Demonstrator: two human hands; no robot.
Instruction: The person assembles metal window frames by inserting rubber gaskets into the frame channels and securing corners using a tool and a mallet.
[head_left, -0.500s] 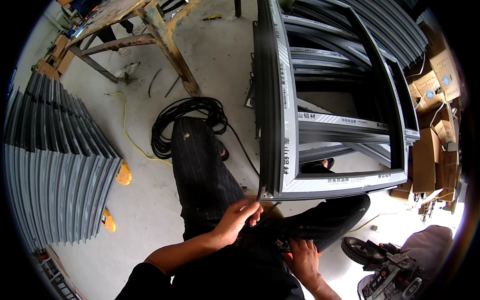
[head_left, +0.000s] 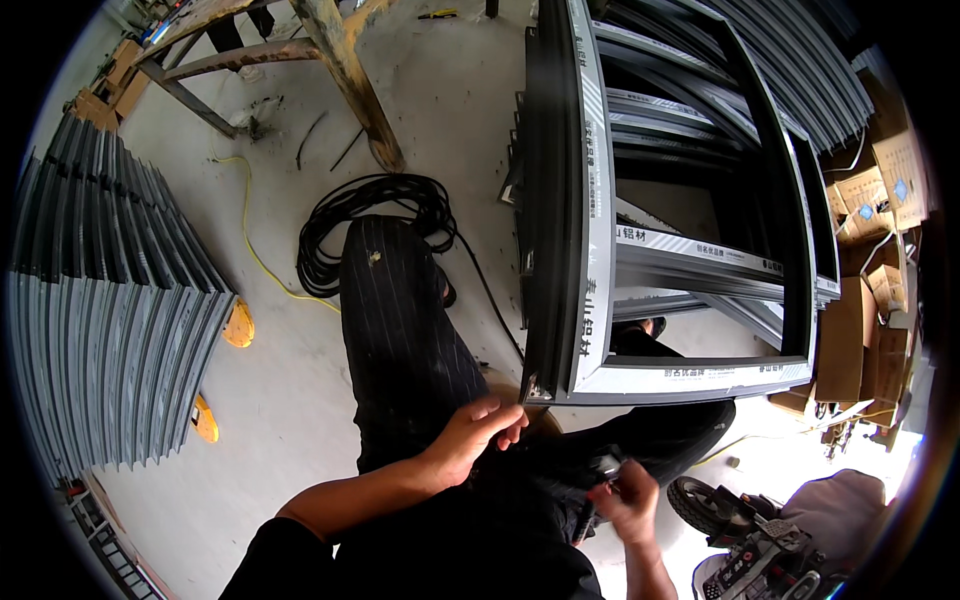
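Note:
A grey metal window frame point(head_left: 690, 378) with pale printed film stands propped in front of my knees. My left hand point(head_left: 465, 442) is at its lower left corner, fingers pinched together; what lies between them is hidden. From a loose coil of thin black strip point(head_left: 322, 235) on the floor, one length runs to the frame near that hand. Over my right thigh, my right hand point(head_left: 630, 500) is closed round a hand tool point(head_left: 607, 466) with a metal head and a dark shaft. Motion blurs the tool, so its kind cannot be told.
More grey frames point(head_left: 690, 112) lean behind the near one. A stack of grey profiles point(head_left: 120, 370) rests at the left beside yellow supports point(head_left: 238, 325). A worn table point(head_left: 350, 80) stands far left, cardboard boxes point(head_left: 850, 345) at right. Close on my right is a small wheeled vehicle point(head_left: 745, 520).
My right hand has risen from my lap and shifted slightly right, bringing the tool up into view. My left hand stays at the frame corner. The whole view has shifted slightly.

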